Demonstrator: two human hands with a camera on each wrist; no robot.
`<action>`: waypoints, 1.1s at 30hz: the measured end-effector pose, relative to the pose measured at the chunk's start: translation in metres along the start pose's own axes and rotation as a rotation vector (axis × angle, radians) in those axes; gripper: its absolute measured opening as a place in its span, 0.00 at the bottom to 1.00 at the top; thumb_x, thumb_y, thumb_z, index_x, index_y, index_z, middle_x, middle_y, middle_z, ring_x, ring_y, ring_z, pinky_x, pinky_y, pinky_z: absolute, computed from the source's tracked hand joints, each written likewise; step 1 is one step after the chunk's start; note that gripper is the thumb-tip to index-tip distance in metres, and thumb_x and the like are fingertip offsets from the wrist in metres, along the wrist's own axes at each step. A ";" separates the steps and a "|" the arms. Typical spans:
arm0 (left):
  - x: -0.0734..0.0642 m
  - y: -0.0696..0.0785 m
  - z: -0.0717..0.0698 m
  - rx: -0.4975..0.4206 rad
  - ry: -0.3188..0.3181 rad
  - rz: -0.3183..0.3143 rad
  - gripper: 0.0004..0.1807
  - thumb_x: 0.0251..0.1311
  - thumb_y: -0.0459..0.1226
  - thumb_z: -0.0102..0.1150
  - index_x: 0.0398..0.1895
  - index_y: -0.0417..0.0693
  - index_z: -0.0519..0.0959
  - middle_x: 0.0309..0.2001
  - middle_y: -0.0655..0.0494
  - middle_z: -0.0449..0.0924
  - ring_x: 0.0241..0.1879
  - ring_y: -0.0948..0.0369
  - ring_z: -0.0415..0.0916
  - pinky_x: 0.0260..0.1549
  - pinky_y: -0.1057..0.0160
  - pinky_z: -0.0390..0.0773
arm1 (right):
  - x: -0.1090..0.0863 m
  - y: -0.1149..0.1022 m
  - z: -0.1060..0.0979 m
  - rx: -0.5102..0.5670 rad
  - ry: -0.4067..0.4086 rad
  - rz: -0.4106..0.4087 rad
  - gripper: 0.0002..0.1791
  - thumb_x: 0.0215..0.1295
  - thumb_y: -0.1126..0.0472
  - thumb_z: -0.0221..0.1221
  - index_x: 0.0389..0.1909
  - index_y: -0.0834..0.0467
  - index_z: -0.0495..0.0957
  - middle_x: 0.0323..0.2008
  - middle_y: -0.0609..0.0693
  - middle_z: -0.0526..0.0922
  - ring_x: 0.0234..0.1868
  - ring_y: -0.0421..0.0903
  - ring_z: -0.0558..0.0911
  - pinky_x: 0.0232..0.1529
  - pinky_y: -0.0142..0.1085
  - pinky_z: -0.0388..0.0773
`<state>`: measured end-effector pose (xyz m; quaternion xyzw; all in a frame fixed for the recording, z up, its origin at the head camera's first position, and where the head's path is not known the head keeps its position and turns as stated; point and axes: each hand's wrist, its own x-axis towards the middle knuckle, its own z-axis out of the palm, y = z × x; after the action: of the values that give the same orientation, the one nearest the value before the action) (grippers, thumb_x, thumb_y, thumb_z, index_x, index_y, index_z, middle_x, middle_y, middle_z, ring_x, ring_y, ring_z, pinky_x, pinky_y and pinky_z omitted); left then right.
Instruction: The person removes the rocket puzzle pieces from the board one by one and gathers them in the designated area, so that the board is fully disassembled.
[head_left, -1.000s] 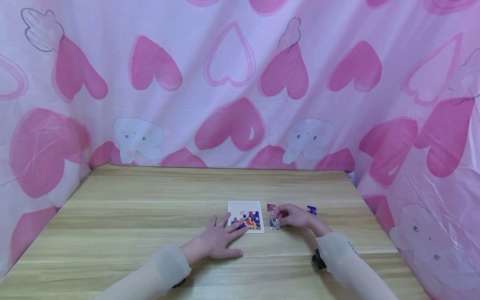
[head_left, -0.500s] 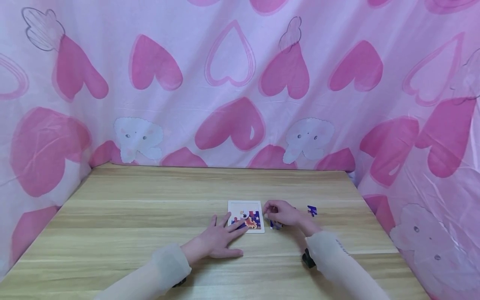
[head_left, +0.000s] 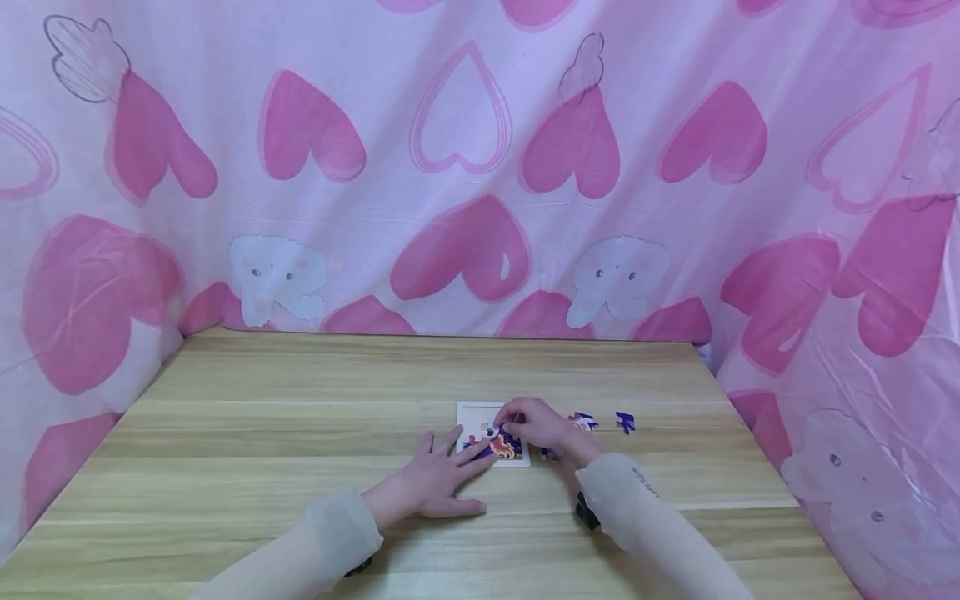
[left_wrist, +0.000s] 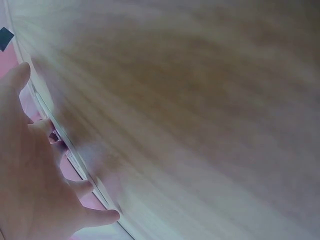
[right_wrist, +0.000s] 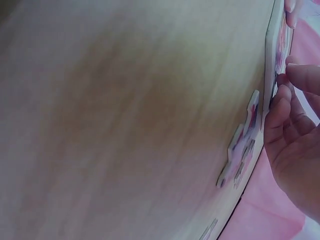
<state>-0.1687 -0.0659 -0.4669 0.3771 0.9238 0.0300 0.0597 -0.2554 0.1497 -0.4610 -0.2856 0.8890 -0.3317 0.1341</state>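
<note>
A cream sleeve (head_left: 341, 529) is covering the left forearm, with a black band (head_left: 362, 567) showing at the underside of its cuff. Ahead of it, the left hand (head_left: 427, 483) is spreading its fingers wide, palm down, its thumb pointing toward the right hand and lying on the wooden table (head_left: 300, 433). Two of its fingers are reaching over the white puzzle tray (head_left: 472, 415), which is lying between the hands. The partly filled puzzle (head_left: 508, 448) is sitting in the tray's near part, just beyond the left fingertips. The right hand (head_left: 542, 423) is bending over the puzzle from the right, its fingertips gathering narrowly; whether they are pinching a piece, I cannot tell. Below its wrist a loose piece (head_left: 551, 454) is lying partly hidden; beyond the wrist, an orange-and-purple piece (head_left: 581, 421) is lying. Farther right of that hand, a purple piece (head_left: 625, 422) is resting alone.
</note>
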 end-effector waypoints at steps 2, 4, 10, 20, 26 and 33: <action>0.000 0.000 0.000 0.001 -0.002 -0.001 0.39 0.52 0.68 0.31 0.67 0.66 0.50 0.67 0.62 0.46 0.63 0.44 0.41 0.50 0.34 0.47 | 0.001 0.000 0.001 -0.008 0.000 -0.007 0.09 0.58 0.67 0.55 0.35 0.51 0.79 0.33 0.41 0.77 0.34 0.39 0.73 0.38 0.36 0.69; 0.000 0.000 0.000 0.003 0.000 -0.001 0.39 0.52 0.68 0.32 0.67 0.66 0.50 0.67 0.62 0.46 0.63 0.44 0.41 0.50 0.34 0.47 | 0.002 0.000 0.001 -0.018 0.003 -0.019 0.09 0.57 0.68 0.56 0.34 0.52 0.80 0.33 0.40 0.76 0.34 0.39 0.73 0.38 0.36 0.70; -0.001 0.001 0.000 0.016 0.009 -0.011 0.38 0.52 0.68 0.32 0.66 0.67 0.52 0.67 0.53 0.44 0.63 0.44 0.42 0.51 0.35 0.47 | 0.003 -0.001 0.002 -0.014 0.004 -0.021 0.08 0.55 0.68 0.58 0.33 0.53 0.80 0.30 0.41 0.76 0.31 0.39 0.72 0.34 0.35 0.70; 0.000 0.003 0.002 0.030 -0.044 -0.077 0.39 0.50 0.70 0.28 0.67 0.72 0.46 0.66 0.40 0.38 0.64 0.46 0.36 0.53 0.36 0.39 | 0.006 -0.001 0.004 -0.084 0.027 -0.066 0.07 0.52 0.68 0.60 0.32 0.54 0.79 0.27 0.42 0.73 0.29 0.39 0.71 0.33 0.33 0.70; -0.002 0.005 -0.001 0.083 -0.050 -0.075 0.40 0.50 0.70 0.26 0.67 0.71 0.45 0.67 0.40 0.39 0.64 0.46 0.37 0.52 0.35 0.40 | 0.007 -0.002 0.005 -0.092 0.033 -0.038 0.10 0.53 0.66 0.60 0.38 0.56 0.77 0.29 0.44 0.72 0.30 0.39 0.71 0.33 0.33 0.70; -0.001 0.005 0.000 0.125 -0.036 -0.070 0.39 0.50 0.70 0.27 0.67 0.71 0.46 0.66 0.40 0.40 0.64 0.46 0.39 0.52 0.34 0.42 | 0.011 -0.005 0.005 -0.131 0.012 0.012 0.15 0.53 0.61 0.61 0.43 0.56 0.76 0.31 0.43 0.71 0.31 0.40 0.70 0.33 0.33 0.69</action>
<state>-0.1648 -0.0633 -0.4666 0.3481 0.9352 -0.0367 0.0534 -0.2595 0.1372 -0.4618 -0.2864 0.9114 -0.2735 0.1117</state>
